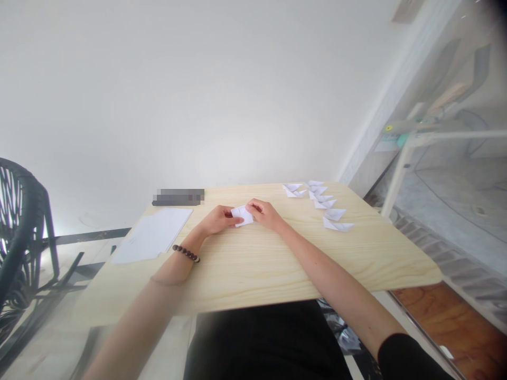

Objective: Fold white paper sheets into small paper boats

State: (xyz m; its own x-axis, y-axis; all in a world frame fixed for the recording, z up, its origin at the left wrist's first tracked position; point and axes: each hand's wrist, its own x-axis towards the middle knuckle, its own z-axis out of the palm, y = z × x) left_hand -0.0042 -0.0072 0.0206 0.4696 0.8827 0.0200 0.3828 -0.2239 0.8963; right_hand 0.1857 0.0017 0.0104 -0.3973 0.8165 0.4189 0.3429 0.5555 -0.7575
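Observation:
A small folded piece of white paper point(244, 215) is held just above the middle of the wooden table. My left hand point(219, 220) pinches it from the left, thumb lying across its face. On the other side, the thumb and fingers of my right hand point(263, 212) grip its upper right edge. Several folded paper boats stand at the table's back right, among them a paper boat point(294, 190) nearest the hands and another paper boat point(338, 220) closer to me. A stack of white paper sheets point(154, 235) lies to the left of my left hand.
The pale wooden table point(253, 274) has its far edge by the white wall. A dark, blurred-out object point(178, 198) lies at the back left. There is a black woven chair point(24, 227) on the left. A white metal frame point(400, 174) stands on the right.

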